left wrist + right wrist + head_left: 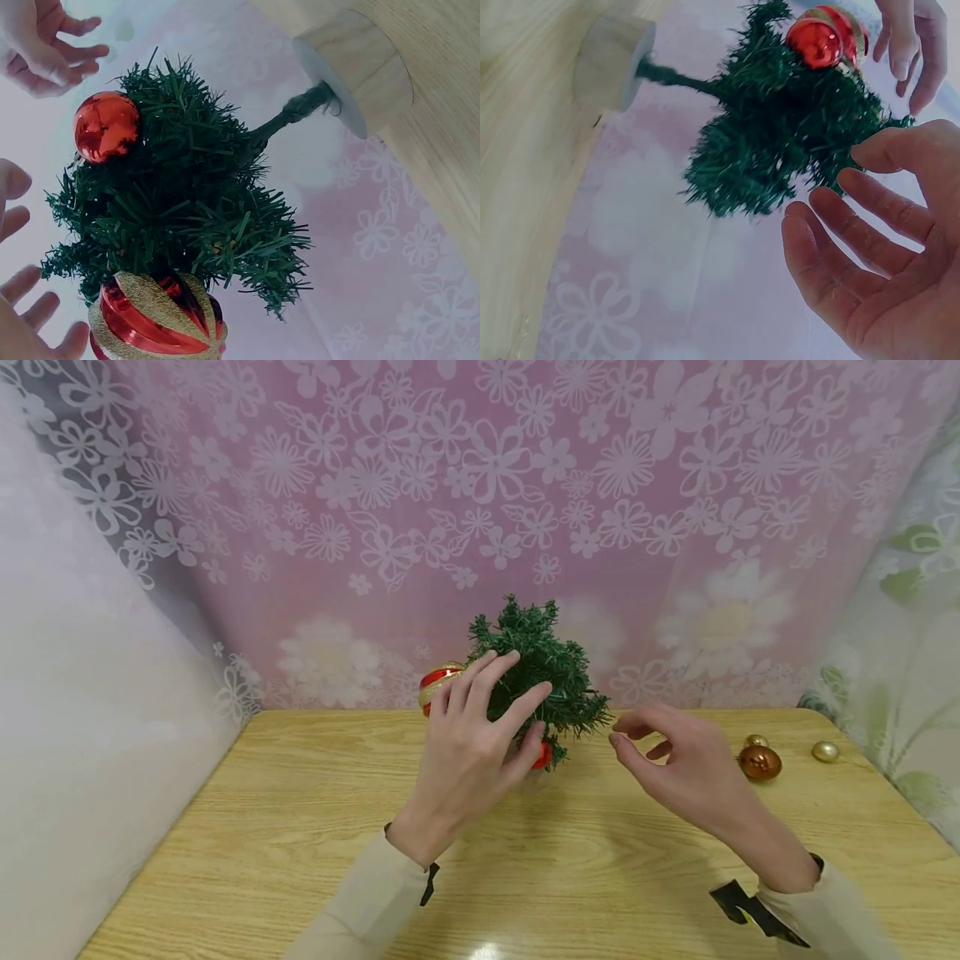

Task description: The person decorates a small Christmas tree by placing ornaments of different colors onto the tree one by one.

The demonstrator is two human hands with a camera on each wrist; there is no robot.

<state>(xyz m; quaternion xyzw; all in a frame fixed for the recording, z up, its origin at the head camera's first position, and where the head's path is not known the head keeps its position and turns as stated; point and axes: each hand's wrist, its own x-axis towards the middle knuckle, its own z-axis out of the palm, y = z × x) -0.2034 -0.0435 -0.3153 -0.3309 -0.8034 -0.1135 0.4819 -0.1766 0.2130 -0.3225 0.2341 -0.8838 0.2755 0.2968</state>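
A small green artificial Christmas tree (536, 652) stands upright on the table; the left wrist view shows its round wooden base (367, 71). A shiny red bauble (106, 127) and a larger red bauble with gold glitter stripes (157, 315) hang on it. My left hand (468, 735) is spread in front of the tree's left side, fingers apart, with nothing seen in its grasp. Just off the right-side branches is my right hand (686, 768). Its fingers are loosely bent, and the right wrist view shows nothing between them.
To the right on the wooden table (300, 827) lie a brown bauble (761, 763), a small gold bauble (756, 741) beside it, and another gold bauble (826, 751) near the edge. Behind the table hangs a pink floral curtain (450, 527).
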